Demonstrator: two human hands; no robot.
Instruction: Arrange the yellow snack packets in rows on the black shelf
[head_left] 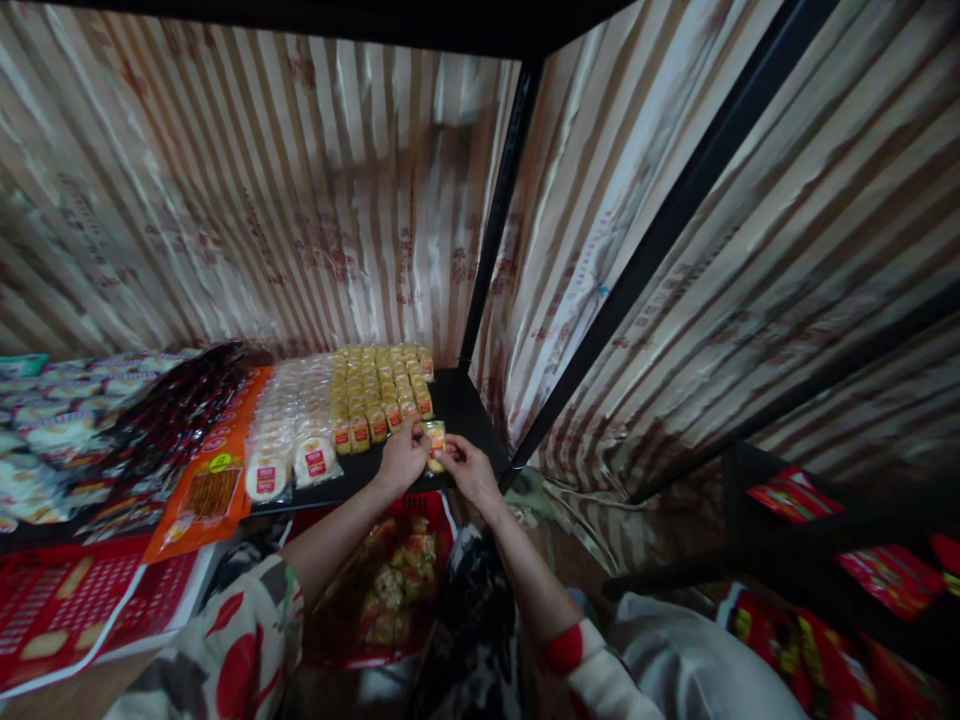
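Note:
Both my hands meet at the front edge of a black shelf (465, 415). My left hand (401, 457) and my right hand (466, 467) pinch the same small yellow snack packet (435, 441) with a red label, fingers closed on it. The packet sits at the right end of several rows of similar yellow packets (382, 385) lined up on the shelf. Just left of those lie round white cakes in clear wrappers (289, 440).
Further left on the shelf lie an orange snack bag (214, 480), dark red packets (172, 420) and pale wrapped goods (52, 430). A red basket of snacks (390, 590) stands below my arms. Black shelf posts (495, 210) rise at the right. Red packets (795, 495) fill a lower right shelf.

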